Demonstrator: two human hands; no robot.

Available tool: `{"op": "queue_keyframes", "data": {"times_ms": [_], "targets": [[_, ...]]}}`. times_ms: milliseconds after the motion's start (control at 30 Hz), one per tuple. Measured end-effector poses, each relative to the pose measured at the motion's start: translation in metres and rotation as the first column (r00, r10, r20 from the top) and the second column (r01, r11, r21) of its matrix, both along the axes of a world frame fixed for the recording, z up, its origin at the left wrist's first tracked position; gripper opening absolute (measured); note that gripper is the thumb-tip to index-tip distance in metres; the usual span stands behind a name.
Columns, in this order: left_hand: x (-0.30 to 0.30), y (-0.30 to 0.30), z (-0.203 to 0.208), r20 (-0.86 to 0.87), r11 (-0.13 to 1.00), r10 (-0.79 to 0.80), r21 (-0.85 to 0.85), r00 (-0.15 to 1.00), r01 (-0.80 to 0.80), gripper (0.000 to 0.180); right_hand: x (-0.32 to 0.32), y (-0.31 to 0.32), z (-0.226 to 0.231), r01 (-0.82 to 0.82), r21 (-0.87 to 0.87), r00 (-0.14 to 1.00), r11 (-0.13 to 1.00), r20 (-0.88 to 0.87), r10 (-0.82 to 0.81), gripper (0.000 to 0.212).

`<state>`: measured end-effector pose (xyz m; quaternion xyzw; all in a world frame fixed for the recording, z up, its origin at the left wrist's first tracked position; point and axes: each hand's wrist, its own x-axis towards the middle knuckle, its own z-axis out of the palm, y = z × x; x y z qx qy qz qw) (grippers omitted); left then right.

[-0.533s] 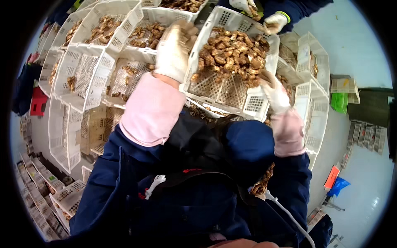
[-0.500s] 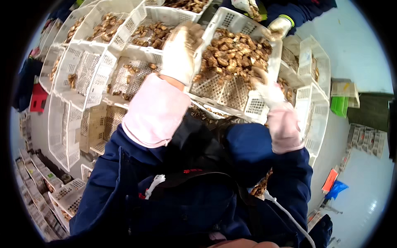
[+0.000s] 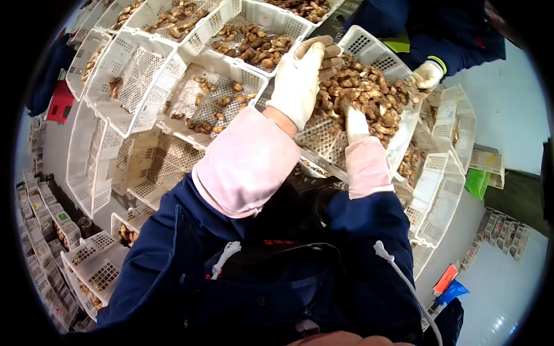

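Note:
A white perforated crate point(image 3: 324, 151) in front of me holds a heap of brown mushrooms point(image 3: 375, 98), gathered toward its far and right sides. My left hand point(image 3: 300, 81), in a stained white glove, is at the crate's left rim with its fingers stretched toward the heap and slightly bent; nothing shows in its grasp. My right hand point(image 3: 356, 124), gloved too, reaches into the near side of the heap, and the mushrooms hide its fingers. Across from me, another person's gloved hand point(image 3: 428, 75) is at the crate's right rim.
More white crates stand at the left, including one with scattered mushrooms point(image 3: 216, 81) and one fuller crate point(image 3: 288, 26) behind it. Other crates point(image 3: 441, 179) stand at the right. A green container point(image 3: 476, 183) and stacked crates point(image 3: 104, 262) are farther off.
My view has shifted, so the crates appear farther right. My right hand has moved from the crate's right side into the mushrooms. My left hand's fingers are now nearer the heap.

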<state>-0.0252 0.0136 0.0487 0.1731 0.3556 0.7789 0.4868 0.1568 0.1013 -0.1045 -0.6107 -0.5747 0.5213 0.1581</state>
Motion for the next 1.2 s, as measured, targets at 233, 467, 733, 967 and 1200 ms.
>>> {"op": "queue_keyframes", "data": {"times_ms": [233, 467, 733, 967, 1200], "targets": [[0.027, -0.003, -0.004, -0.234, 0.901, -0.432, -0.082, 0.871, 0.425, 0.041, 0.039, -0.072, 0.122, -0.209, -0.379, 0.486, 0.901, -0.840, -0.241, 0.030], [0.059, -0.021, 0.007, -0.371, 0.585, -0.760, -0.034, 0.533, 0.810, 0.044, 0.070, -0.125, 0.167, 0.076, -0.318, 0.566, 0.945, -0.767, -0.303, 0.038], [0.077, -0.017, -0.006, -0.291, 0.596, -0.779, -0.069, 0.555, 0.800, 0.054, 0.136, -0.147, 0.184, 0.173, 0.170, 0.887, 0.970, -0.455, -0.078, 0.032], [0.088, -0.006, -0.008, -0.322, 0.569, -0.798, -0.125, 0.509, 0.813, 0.056, 0.185, -0.121, 0.168, 0.008, 0.647, 0.993, 0.763, 0.084, -0.082, 0.055], [0.116, -0.021, 0.004, -0.347, 0.527, -0.837, -0.297, 0.424, 0.796, 0.068, 0.151, -0.111, 0.171, -0.227, 0.693, 0.963, 0.684, 0.265, 0.051, 0.059]]}}
